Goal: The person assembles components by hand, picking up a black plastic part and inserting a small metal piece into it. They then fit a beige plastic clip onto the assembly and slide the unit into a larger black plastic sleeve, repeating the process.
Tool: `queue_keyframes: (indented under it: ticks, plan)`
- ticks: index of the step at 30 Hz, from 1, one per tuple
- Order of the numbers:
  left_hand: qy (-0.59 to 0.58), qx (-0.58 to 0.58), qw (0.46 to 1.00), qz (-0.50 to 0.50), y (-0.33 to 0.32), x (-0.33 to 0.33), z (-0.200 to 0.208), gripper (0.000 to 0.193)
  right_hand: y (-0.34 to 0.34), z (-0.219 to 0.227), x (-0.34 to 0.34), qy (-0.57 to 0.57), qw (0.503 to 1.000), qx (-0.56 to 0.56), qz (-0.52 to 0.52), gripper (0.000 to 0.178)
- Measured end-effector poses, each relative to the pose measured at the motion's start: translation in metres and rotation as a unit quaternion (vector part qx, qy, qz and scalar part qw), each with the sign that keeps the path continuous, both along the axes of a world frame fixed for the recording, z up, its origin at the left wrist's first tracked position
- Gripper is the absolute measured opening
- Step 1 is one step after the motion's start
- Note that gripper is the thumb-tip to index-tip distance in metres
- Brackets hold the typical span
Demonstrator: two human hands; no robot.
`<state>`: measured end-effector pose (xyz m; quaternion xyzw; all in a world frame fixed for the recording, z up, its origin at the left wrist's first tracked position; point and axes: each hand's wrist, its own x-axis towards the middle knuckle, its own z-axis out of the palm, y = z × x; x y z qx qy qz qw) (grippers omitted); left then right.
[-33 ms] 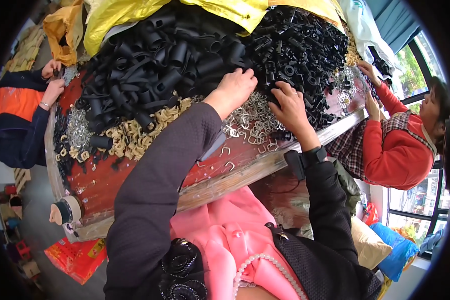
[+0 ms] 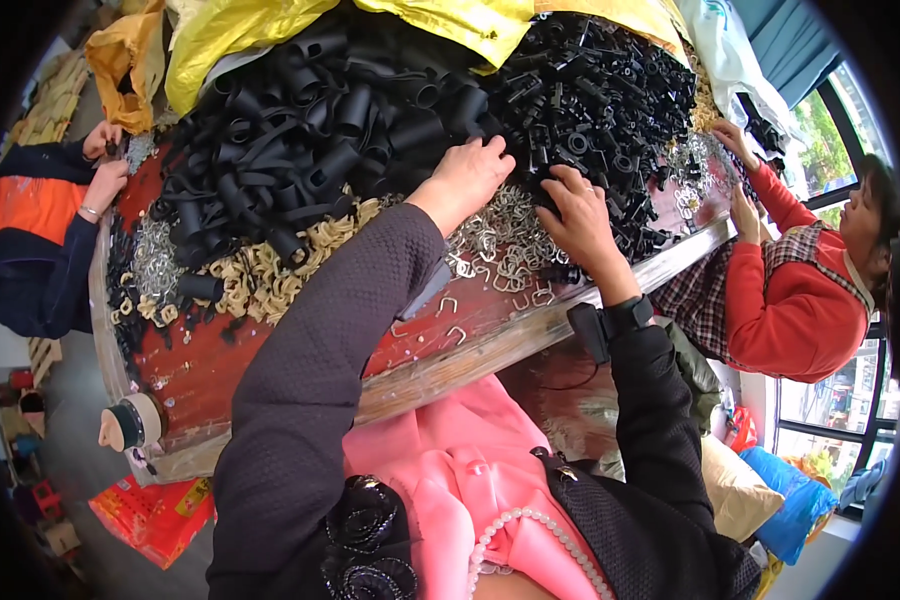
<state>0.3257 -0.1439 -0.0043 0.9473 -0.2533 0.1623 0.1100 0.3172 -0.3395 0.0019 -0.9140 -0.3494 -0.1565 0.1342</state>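
Observation:
My left hand [image 2: 472,176] is closed at the border between two heaps, its bent fingertips partly hidden against the black parts. To its left rises a heap of black tubular pieces with straps [image 2: 340,165]; to its right are small black plastic fittings [image 2: 595,110]. My right hand [image 2: 582,222] curls around a small black part [image 2: 545,197] at the near edge of the fittings, thumb and fingers bent toward each other. Between and below both hands lie loose silver metal wire loops [image 2: 510,235]. What my left fingers grip is hidden.
Beige pieces [image 2: 270,275] line the near side of the red tabletop [image 2: 190,365]. Its wooden edge [image 2: 450,372] runs before me. A roll of tape [image 2: 135,420] sits at the left corner. People work at the left [image 2: 45,230] and right [image 2: 790,280]. Yellow sacking [image 2: 270,35] lies behind.

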Motion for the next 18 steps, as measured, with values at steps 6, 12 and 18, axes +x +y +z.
queue_keyframes:
  ticks: [6, 12, 18]
  plan:
    - [0.028, 0.041, 0.999, -0.007, -0.012, 0.019, 0.004, 0.017, -0.008, -0.005, 0.012, 0.034, 0.999, 0.031, 0.005, 0.033]
    - [-0.045, 0.049, 0.992, -0.110, -0.002, 0.020, 0.011, 0.017, -0.005, -0.006, 0.016, -0.001, 0.999, 0.032, 0.017, 0.031]
    - [-0.022, 0.069, 0.996, -0.053, -0.009, 0.004, 0.005, 0.017, -0.007, -0.004, 0.005, 0.036, 0.999, 0.033, 0.016, 0.035]
